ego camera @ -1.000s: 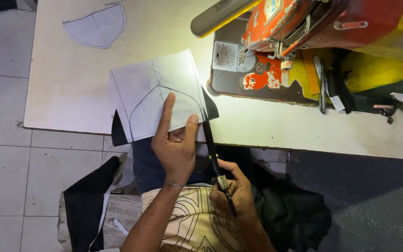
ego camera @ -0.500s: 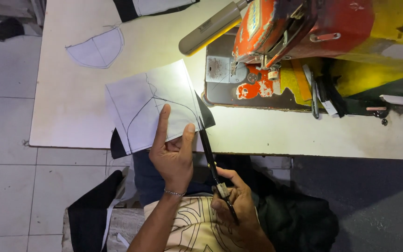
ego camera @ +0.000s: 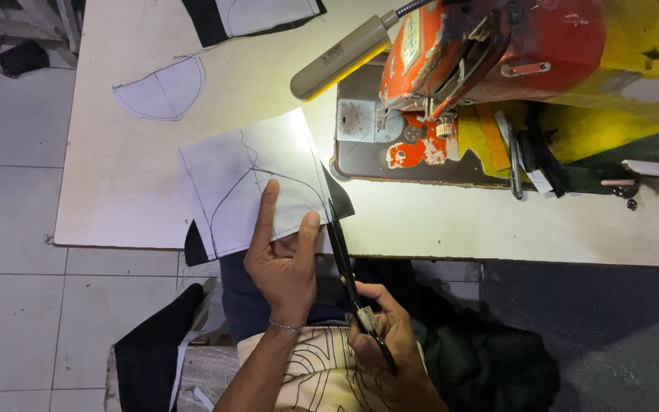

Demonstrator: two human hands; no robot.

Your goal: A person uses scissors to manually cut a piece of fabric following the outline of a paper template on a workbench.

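- A pale counter [ego camera: 436, 221] fills the far half of the view, its near edge running left to right above a grey tiled floor [ego camera: 17, 305].
- A worn red and yellow sewing machine [ego camera: 497, 53] sits at the far right of the counter, and its beige lamp [ego camera: 341, 57] lights the surface below.
- A white pattern sheet [ego camera: 230, 179] with curved pencil lines lies on dark fabric [ego camera: 341, 200] at the near edge, overhanging it.
- A smaller curved pattern piece [ego camera: 163, 90] lies well apart, far left.
- The left hand [ego camera: 284, 263] pinches the sheet's near edge, forefinger stretched flat on it.
- The right hand [ego camera: 387, 336] grips the handles of black scissors [ego camera: 345, 263], whose blades reach the sheet's right edge.
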